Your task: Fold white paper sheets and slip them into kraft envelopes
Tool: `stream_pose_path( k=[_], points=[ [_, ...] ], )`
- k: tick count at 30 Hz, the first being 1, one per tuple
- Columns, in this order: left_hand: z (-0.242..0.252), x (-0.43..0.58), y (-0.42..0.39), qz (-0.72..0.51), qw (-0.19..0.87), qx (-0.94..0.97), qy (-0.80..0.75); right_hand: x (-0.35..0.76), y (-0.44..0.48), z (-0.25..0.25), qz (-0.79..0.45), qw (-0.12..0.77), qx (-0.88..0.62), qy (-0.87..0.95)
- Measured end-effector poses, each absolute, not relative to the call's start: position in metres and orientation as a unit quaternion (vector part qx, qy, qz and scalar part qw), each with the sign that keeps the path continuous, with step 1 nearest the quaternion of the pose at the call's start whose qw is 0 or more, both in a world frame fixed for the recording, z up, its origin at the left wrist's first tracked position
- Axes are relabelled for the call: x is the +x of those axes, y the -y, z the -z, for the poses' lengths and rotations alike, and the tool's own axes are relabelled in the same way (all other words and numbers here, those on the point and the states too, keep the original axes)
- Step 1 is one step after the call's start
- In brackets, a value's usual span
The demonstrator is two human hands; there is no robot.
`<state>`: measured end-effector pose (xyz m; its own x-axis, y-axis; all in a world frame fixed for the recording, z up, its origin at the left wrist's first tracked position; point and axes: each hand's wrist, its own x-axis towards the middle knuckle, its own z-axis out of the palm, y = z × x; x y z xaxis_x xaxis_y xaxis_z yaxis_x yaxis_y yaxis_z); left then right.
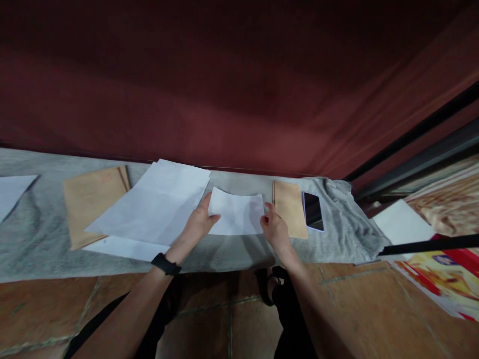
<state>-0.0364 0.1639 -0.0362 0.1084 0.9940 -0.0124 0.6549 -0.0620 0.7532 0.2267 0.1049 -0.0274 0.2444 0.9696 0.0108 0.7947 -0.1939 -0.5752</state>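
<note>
Between my two hands is a small white sheet of paper, its top edge bowed a little. My left hand grips its left side, thumb lying over the paper. On the other side, my right hand pinches the right edge with fingers curled. Left of my left hand lie large white sheets, overlapping one another. They partly cover several brown envelopes. Just right of my right hand is a small stack of brown envelopes, and a phone with a dark screen lies beside it.
Everything lies on a narrow surface covered with a grey cloth. A dark red curtain-like backdrop rises behind it. Another white sheet is at the far left. Black bars and a colourful box stand at right, above the tiled floor.
</note>
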Motion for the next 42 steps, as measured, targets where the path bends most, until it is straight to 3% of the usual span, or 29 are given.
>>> stream_pose_path(
  k=[3, 5, 11, 14, 19, 25, 37, 42],
  points=[
    [0.027, -0.033, -0.157, -0.182, 0.249, 0.693, -0.652, 0.22, -0.097, 0.025, -0.095, 0.116, -0.76, 0.632],
    [0.019, -0.029, -0.15, -0.132, 0.191, 0.7, -0.675, 0.217, -0.095, 0.023, -0.06, 0.089, -0.756, 0.646],
    [0.025, -0.003, -0.125, -0.152, -0.025, 0.767, -0.623, 0.198, -0.102, 0.033, -0.077, 0.214, -0.672, 0.705],
    [0.047, 0.013, -0.119, -0.164, 0.007, 0.812, -0.561, 0.178, -0.106, 0.045, -0.104, 0.245, -0.629, 0.731],
    [0.068, 0.026, -0.117, -0.108, 0.052, 0.828, -0.548, 0.15, -0.111, 0.063, -0.106, 0.213, -0.611, 0.755],
    [0.062, 0.023, -0.123, -0.095, 0.073, 0.803, -0.584, 0.155, -0.119, 0.069, -0.063, 0.175, -0.621, 0.762],
    [0.038, -0.009, -0.14, -0.151, 0.018, 0.74, -0.655, 0.178, -0.13, 0.07, -0.007, 0.148, -0.67, 0.728],
    [0.031, -0.02, -0.145, -0.155, 0.051, 0.731, -0.663, 0.183, -0.13, 0.072, -0.006, 0.149, -0.664, 0.733]
  ],
)
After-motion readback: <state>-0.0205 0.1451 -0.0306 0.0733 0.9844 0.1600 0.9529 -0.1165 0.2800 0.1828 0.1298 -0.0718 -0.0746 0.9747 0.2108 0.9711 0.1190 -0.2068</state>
